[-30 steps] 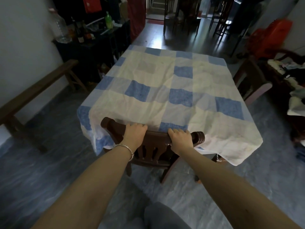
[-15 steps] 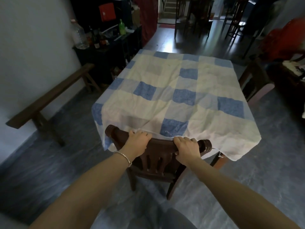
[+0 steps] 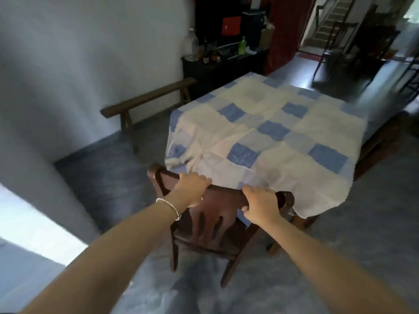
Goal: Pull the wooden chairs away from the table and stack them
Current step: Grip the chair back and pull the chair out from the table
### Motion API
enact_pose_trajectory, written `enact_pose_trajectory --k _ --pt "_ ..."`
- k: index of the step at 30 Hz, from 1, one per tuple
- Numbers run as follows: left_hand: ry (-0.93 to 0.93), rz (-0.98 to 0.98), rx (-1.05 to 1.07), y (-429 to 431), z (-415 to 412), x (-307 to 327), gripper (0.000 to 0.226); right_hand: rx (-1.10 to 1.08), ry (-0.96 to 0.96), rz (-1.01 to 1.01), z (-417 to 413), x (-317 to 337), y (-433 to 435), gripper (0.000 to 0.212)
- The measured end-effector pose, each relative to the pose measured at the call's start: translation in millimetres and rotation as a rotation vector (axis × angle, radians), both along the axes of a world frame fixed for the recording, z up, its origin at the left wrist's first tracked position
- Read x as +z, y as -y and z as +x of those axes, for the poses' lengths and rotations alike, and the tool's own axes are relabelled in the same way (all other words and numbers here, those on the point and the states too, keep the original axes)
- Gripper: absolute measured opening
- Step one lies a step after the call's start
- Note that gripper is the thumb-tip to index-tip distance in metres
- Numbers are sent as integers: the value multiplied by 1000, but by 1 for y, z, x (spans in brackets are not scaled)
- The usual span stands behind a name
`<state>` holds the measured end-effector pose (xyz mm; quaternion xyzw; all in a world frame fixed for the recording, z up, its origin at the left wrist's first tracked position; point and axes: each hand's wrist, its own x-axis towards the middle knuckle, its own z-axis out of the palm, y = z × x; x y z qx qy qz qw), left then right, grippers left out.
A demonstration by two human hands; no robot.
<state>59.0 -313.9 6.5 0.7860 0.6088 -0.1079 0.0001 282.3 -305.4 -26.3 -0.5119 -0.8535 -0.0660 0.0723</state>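
A dark wooden chair (image 3: 213,225) stands at the near edge of the table (image 3: 283,141), which wears a blue and cream checked cloth. My left hand (image 3: 192,189) grips the chair's top rail near its left end. Near the rail's right end my right hand (image 3: 260,206) holds it too. The cloth's hem drapes over the chair back between my hands. The seat is partly hidden under the cloth. A second wooden chair (image 3: 381,146) shows dimly at the table's right side.
A long wooden bench (image 3: 145,102) runs along the white wall on the left. Behind the table is a dark sideboard (image 3: 222,64) with bottles. More dark chairs (image 3: 335,39) stand in the far room. Grey floor opens on the near left and right.
The chair back has come toward me and away from the table, both hands still on the rail. My view has swung left, so the table now sits to the right.
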Motion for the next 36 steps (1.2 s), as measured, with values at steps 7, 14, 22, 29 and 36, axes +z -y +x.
enact_pose_trajectory --k 7,14,22,29,36 --pt "34 -13 176 122 53 6 45 152 81 -35 47 16 81 42" --pt "72 34 230 215 117 17 33 233 110 -51 110 33 158 42" --pt "75 51 278 270 221 28 33 297 91 -60 211 47 202 39" --pt "87 81 374 280 360 28 31 378 107 -45 342 43 190 41" --pt "151 108 504 295 491 23 35 493 182 -30 458 50 175 47"
